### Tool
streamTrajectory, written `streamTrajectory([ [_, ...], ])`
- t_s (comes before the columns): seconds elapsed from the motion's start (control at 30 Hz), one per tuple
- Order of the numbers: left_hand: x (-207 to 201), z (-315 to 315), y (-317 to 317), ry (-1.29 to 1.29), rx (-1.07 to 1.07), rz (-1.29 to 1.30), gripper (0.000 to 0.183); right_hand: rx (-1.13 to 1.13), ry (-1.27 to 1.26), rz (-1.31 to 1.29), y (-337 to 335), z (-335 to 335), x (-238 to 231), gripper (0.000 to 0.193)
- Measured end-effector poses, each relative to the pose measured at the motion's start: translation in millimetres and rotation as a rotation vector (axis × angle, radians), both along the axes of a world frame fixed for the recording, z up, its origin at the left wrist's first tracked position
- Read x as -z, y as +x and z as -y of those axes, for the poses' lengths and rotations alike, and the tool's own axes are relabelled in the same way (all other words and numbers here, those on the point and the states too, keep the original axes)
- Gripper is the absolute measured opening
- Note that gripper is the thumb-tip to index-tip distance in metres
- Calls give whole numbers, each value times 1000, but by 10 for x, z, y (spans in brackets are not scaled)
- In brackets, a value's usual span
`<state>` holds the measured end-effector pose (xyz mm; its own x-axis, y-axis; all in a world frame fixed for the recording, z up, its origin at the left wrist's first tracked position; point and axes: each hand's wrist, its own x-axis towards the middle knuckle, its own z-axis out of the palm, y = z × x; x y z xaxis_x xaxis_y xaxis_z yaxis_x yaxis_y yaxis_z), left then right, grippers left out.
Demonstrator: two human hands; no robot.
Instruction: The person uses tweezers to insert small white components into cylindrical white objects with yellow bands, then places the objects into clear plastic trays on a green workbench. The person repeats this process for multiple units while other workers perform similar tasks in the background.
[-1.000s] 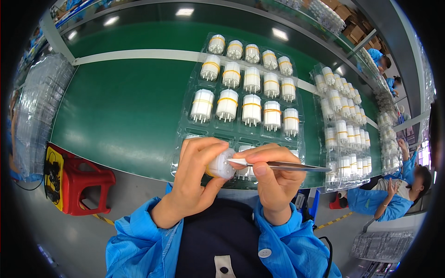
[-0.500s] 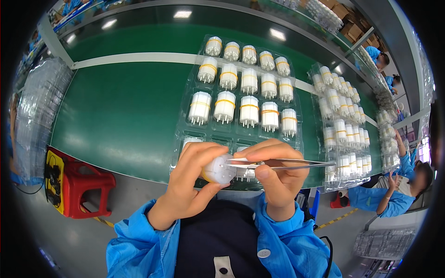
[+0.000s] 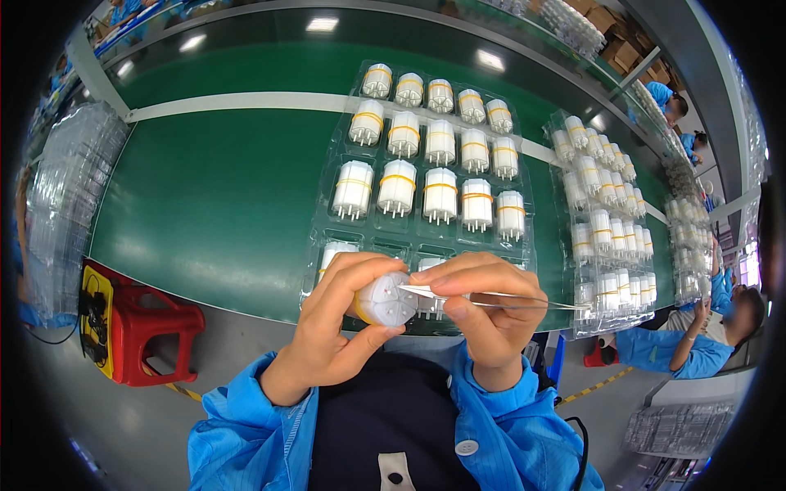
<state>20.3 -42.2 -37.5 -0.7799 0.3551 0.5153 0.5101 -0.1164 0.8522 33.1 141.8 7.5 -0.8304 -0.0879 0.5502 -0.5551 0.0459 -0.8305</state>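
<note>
My left hand point(image 3: 327, 323) is closed round a white plastic cylinder point(image 3: 387, 301) with a yellow band near its far side. The cylinder is tilted so that its round end face, marked with small raised spots, points up to the right. Between the fingers and thumb of my right hand point(image 3: 495, 315) is a pair of metal tweezers point(image 3: 528, 303). Their tips reach the upper right of the end face; whether they grip anything there is too small to tell. Just beyond both hands lies a clear plastic tray point(image 3: 325, 217) with rows of similar white cylinders point(image 3: 440, 195), each with pins and a yellow band.
A second filled tray point(image 3: 585, 329) lies to the right on the green tabletop point(image 3: 205, 196). Stacked clear trays point(image 3: 74, 180) stand at the far left. Below the table edge is a red stool point(image 3: 160, 331). Another person in blue point(image 3: 655, 352) sits at the right.
The cylinder's end face has turned more upward into view. The tweezers have rotated slightly, their tips still near the face. At the right, the other person's arms have moved.
</note>
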Motion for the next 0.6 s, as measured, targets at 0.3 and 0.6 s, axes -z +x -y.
streamTrajectory([
  [0.3, 23, 3, 14, 27, -1, 12, 55, 46, -113, 81, 44, 52, 5, 13],
  [0.6, 18, -14, -6, -71, -100, -135, 55, 66, 122, -6, 30, 25, -71, 14],
])
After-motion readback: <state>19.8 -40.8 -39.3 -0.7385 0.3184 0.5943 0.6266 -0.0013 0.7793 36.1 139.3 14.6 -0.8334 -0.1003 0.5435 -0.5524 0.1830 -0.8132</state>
